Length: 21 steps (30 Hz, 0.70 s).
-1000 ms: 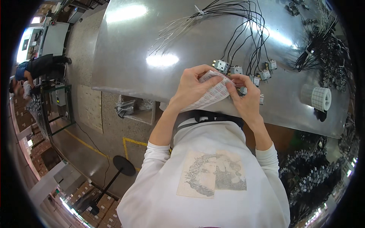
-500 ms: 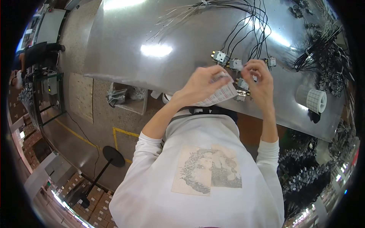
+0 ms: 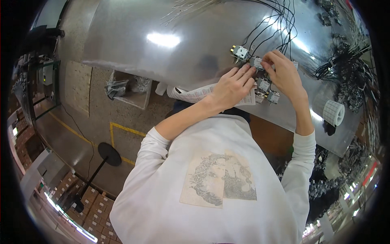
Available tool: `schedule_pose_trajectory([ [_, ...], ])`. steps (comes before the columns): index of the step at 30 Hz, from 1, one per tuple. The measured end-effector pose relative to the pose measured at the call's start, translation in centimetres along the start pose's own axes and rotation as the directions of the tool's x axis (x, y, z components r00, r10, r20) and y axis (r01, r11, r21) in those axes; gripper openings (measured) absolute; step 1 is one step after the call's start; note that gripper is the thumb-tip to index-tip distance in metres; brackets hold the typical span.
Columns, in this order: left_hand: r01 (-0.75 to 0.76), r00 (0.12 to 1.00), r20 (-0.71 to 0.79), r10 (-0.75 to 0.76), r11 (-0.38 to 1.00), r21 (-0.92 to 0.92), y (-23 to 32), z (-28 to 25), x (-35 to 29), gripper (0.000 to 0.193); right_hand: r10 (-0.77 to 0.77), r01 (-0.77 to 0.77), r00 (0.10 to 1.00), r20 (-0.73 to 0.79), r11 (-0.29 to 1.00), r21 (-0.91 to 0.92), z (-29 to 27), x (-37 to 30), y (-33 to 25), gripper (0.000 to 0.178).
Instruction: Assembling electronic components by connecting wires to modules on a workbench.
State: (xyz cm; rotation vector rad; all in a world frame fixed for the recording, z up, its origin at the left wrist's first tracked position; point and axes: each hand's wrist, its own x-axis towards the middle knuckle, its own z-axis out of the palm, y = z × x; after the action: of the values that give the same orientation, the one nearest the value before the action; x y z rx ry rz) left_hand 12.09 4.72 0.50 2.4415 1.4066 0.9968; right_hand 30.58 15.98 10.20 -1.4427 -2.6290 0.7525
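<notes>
My left hand point(image 3: 235, 87) reaches over a white strip of printed labels point(image 3: 197, 94), which passes beneath its palm and appears held there. Its fingertips rest against a small grey metal box point(image 3: 256, 62) with a black wire. From the other side, my right hand point(image 3: 283, 75) has thumb and forefinger closed at the same box; any label between them is hidden. A similar box with yellow terminals point(image 3: 240, 53) lies just beyond my left fingers. Below my right hand are more such boxes, one near the table edge point(image 3: 273, 97), partly covered by the hands.
The shiny metal table point(image 3: 134, 44) carries black wires point(image 3: 264, 28) running back from the boxes. To the right stand a white label roll point(image 3: 334, 113) and a dark bundle of wired parts point(image 3: 345, 89). An open box with plastic bags point(image 3: 129, 89) sits left, beneath the table edge.
My left hand has come down from raised to flat, bringing the label strip low to the table edge. My right hand has moved slightly forward, fingers now at the metal box.
</notes>
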Motion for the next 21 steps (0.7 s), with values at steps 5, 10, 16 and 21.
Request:
schedule_pose_trajectory([
  [5, 0.004, 1.000, -0.019, -0.004, 1.000, 0.022, 0.2, 0.2, 0.6, 0.024, 0.042, -0.041, 0.999, 0.019, 0.999, -0.011, 0.1, 0.2, 0.0, 0.014],
  [10, -0.021, 1.000, 0.016, 0.019, 0.996, 0.081, 0.5, 0.5, 1.1, 0.020, 0.031, -0.031, 0.999, 0.007, 1.000, -0.003, 0.2, 0.1, 0.1, 0.014],
  [16, -0.033, 0.999, 0.015, 0.032, 0.997, 0.069, 0.7, 1.1, 0.9, 0.019, 0.008, -0.008, 1.000, 0.007, 1.000, -0.006, -0.2, 0.4, 0.2, 0.013],
  [21, -0.004, 0.999, 0.033, 0.002, 0.997, 0.079, 0.7, 0.7, 1.0, 0.016, 0.013, -0.014, 0.999, 0.030, 1.000, 0.018, 0.1, 0.6, 0.4, 0.014],
])
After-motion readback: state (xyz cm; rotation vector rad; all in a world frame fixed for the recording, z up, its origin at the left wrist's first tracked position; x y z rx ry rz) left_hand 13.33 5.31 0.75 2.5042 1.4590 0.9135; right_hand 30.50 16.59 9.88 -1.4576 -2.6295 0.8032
